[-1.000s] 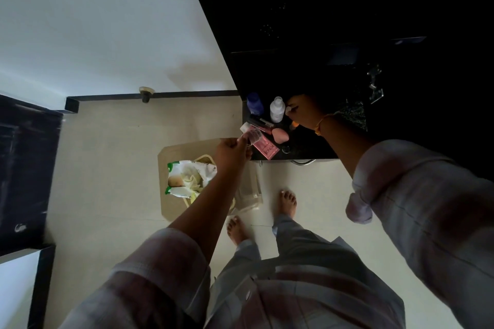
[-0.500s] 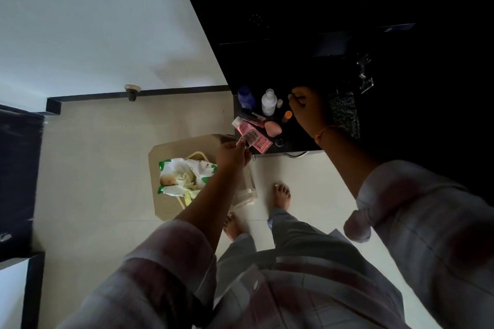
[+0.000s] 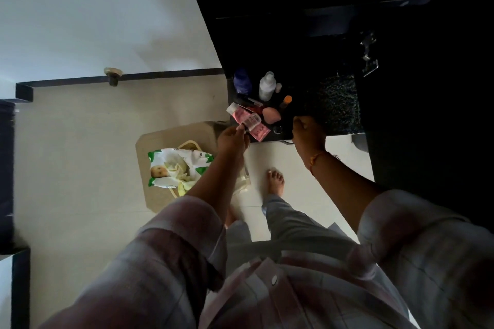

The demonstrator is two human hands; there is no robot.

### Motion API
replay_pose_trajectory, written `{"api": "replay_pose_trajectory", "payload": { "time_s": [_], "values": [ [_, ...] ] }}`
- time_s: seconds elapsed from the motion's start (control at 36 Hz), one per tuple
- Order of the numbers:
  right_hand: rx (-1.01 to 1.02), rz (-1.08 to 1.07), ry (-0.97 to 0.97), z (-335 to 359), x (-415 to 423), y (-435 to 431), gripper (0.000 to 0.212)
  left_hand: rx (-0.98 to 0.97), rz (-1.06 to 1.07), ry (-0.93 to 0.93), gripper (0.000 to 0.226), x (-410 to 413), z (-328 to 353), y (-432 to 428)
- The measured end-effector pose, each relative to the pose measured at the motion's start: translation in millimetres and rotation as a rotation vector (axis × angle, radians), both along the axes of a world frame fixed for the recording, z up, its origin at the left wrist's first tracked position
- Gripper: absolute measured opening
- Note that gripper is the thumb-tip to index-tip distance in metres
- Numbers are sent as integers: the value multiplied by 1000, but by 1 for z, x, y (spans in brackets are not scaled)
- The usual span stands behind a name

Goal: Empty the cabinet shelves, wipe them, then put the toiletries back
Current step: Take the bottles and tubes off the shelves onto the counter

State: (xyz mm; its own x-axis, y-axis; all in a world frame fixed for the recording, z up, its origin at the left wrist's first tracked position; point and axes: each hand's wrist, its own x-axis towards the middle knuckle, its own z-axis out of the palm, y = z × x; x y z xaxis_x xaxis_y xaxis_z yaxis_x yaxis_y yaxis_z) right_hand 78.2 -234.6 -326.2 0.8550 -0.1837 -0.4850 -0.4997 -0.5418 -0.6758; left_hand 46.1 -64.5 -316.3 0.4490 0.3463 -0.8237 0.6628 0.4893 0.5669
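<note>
A dark cabinet shelf (image 3: 307, 115) holds toiletries: a blue bottle (image 3: 242, 82), a white bottle (image 3: 266, 86), a pink sponge (image 3: 271, 115), an orange-capped tube (image 3: 286, 100) and a pink tube (image 3: 252, 125). My left hand (image 3: 232, 139) pinches a small clear-capped item (image 3: 252, 121) at the shelf's front left corner. My right hand (image 3: 307, 132) is at the shelf's front edge with its fingers curled; whether it holds anything is hidden.
On the pale floor below the shelf sits a tan mat with a basket and a green-and-white wipes pack (image 3: 177, 167). My bare feet (image 3: 275, 180) stand beside it. A dark textured mat (image 3: 336, 104) lies on the shelf's right part. A metal hinge (image 3: 369, 53) shows deep inside.
My right hand has drawn back from the bottles at the rear of the shelf to its front edge. My left hand has kept its hold at the shelf corner.
</note>
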Motion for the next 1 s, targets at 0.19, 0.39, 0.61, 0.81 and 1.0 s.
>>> {"api": "replay_pose_trajectory", "payload": {
  "time_s": [0.19, 0.39, 0.61, 0.81, 1.0],
  "values": [
    [-18, 27, 24, -5, -5, 5, 25, 67, -76, -15, 35, 2, -18, 3],
    [-40, 48, 42, -8, -4, 8, 25, 145, -80, -63, 36, 3, -22, 3],
    [-29, 45, 56, -11, -4, 12, 26, 179, -68, -47, 40, 2, -15, 2],
    [-29, 15, 53, -4, -5, 15, 21, 310, -139, -17, 40, -3, -10, 4],
    [5, -40, 121, 6, -12, 15, 28, 448, -303, -3, 42, -18, -5, 6]
  ]
}}
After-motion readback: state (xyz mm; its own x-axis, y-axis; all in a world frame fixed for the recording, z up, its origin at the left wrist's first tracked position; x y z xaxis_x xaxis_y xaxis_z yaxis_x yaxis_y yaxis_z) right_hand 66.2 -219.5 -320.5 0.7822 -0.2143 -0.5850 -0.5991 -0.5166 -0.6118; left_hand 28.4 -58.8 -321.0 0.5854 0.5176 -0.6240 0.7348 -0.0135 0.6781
